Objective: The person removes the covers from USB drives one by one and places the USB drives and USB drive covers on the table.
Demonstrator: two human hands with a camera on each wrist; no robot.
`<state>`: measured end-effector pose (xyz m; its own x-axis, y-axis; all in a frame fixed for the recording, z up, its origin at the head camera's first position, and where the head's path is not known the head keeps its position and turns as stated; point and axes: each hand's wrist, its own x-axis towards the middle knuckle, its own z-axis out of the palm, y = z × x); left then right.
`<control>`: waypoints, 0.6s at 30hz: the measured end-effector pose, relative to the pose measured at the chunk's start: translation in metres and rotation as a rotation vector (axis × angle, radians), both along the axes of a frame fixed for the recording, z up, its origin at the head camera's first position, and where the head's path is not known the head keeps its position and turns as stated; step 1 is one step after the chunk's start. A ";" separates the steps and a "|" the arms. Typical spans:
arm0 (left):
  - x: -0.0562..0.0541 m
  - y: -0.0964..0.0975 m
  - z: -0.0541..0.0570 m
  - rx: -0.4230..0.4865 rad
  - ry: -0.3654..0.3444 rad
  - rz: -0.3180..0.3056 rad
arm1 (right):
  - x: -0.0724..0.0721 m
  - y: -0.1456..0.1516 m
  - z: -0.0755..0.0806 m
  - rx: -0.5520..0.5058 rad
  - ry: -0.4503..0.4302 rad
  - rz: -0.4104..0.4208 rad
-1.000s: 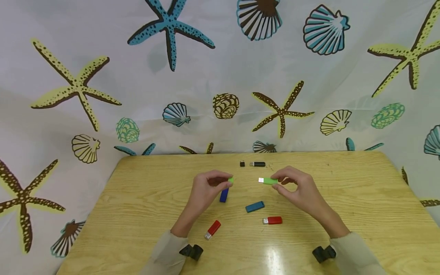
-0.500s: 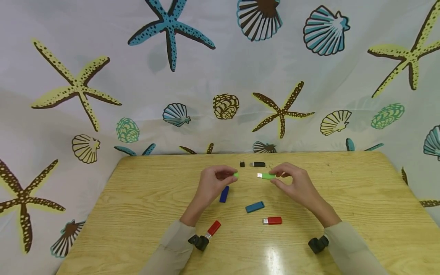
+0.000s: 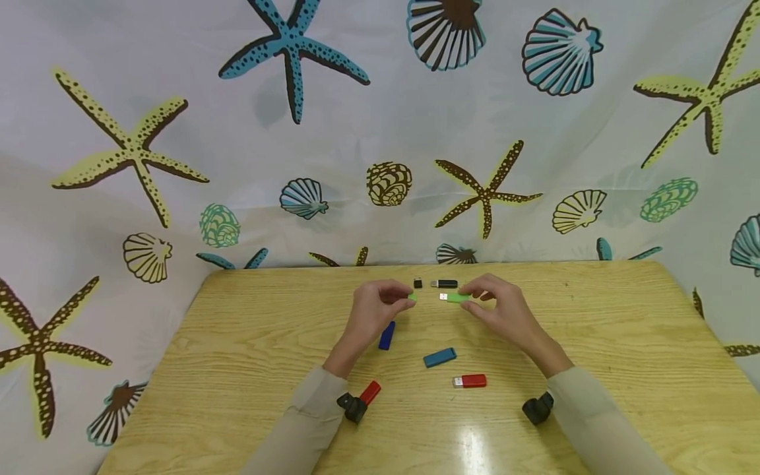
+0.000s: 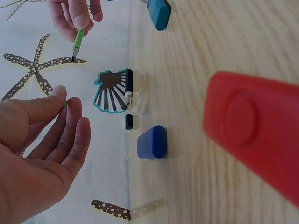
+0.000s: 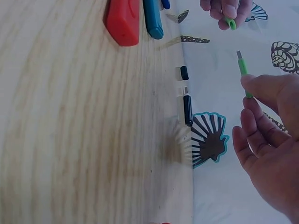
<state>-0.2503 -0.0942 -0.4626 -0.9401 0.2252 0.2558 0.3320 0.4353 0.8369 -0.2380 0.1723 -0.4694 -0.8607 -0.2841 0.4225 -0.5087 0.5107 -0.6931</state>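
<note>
My right hand pinches a green USB stick between thumb and fingers, its bare metal plug pointing left. Facing it, my left hand pinches a small green cap, mostly covered by the fingertips in the head view. A short gap separates cap and plug, and both hands are raised above the table. Just beyond them on the wood lie a black USB stick, plug exposed, and its small black cap. Near my left wrist is a dark blue USB stick.
On the wooden table, a teal USB stick lies in the middle. Closer in are a red USB stick with its plug bare and another red stick, partly behind the left wrist camera mount. A patterned cloth hangs behind.
Both hands have moved away from me over the table and closer together, carrying the green cap and the green USB stick. The gap between the two has narrowed. The sticks on the table stay put.
</note>
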 end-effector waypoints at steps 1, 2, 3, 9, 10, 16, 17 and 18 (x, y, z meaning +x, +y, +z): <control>-0.001 0.001 -0.001 -0.001 -0.004 0.003 | -0.002 0.000 -0.001 0.002 -0.006 -0.004; -0.003 0.001 -0.002 -0.004 -0.005 0.007 | -0.003 -0.001 -0.002 0.007 -0.016 -0.009; -0.004 0.002 -0.002 -0.001 -0.009 0.008 | -0.004 -0.001 -0.002 0.010 -0.026 -0.015; -0.011 0.006 -0.006 -0.023 -0.018 0.025 | -0.011 -0.004 -0.005 0.002 -0.094 -0.039; -0.013 0.007 -0.007 -0.032 -0.016 0.030 | -0.012 -0.004 -0.006 -0.003 -0.101 -0.041; -0.021 0.011 -0.013 -0.066 -0.049 0.075 | -0.020 -0.006 -0.013 -0.021 -0.128 -0.047; -0.022 0.012 -0.013 -0.072 -0.058 0.083 | -0.021 -0.007 -0.014 -0.020 -0.131 -0.050; -0.023 0.012 -0.014 -0.078 -0.066 0.091 | -0.023 -0.007 -0.015 -0.020 -0.134 -0.053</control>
